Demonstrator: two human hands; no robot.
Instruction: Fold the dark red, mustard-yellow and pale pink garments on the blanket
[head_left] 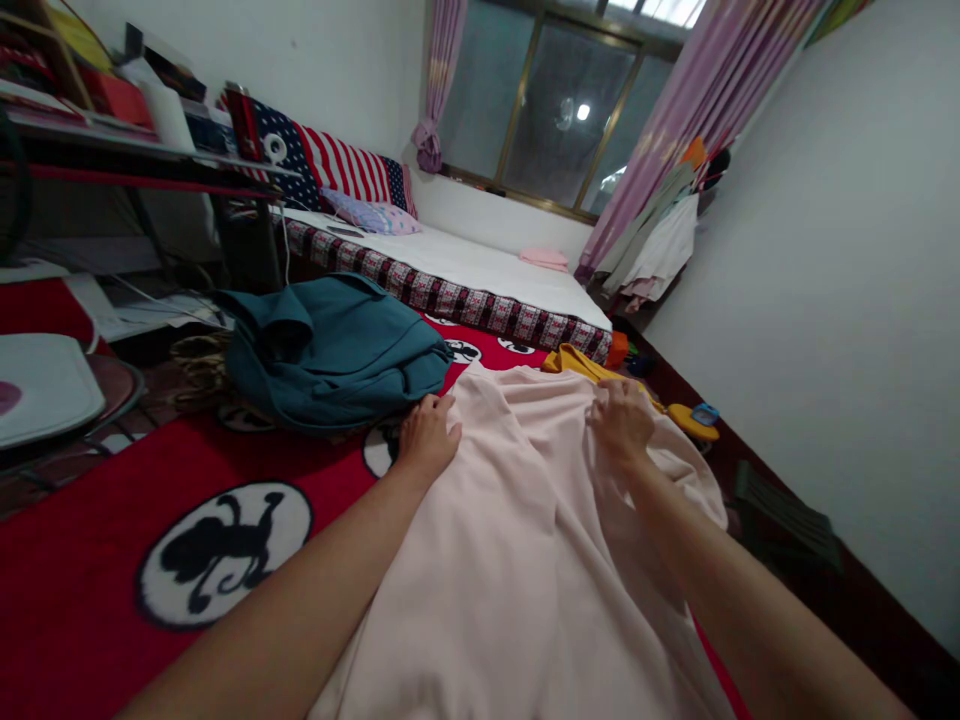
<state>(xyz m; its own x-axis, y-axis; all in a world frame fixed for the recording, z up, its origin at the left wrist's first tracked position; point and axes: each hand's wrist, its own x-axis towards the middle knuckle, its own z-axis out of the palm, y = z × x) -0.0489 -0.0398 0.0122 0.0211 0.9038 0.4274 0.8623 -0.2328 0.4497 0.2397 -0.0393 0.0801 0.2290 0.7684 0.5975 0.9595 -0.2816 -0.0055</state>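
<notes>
A pale pink long garment (510,540), seemingly a top with a sleeve folded out on the right, lies spread over a red blanket with monkey roundels (90,540). At its upper left edge rests my left hand (430,437), palm down, with the thumb apart from the fingers and touching the cloth. My right hand (624,422) has its fingers closed on the garment's upper right part, where the cloth creases. Just beyond my left hand sits a teal bag (337,350). Yellow cloth (574,362) shows behind the garment's far edge.
Farther back stands a bed (480,255) with a white top and patterned side. A cluttered desk (135,150) is at the left, with a white-seated folding chair (45,390) below it. Along the right wall are a yellow round stool (691,422) and a dark folding stool (784,515).
</notes>
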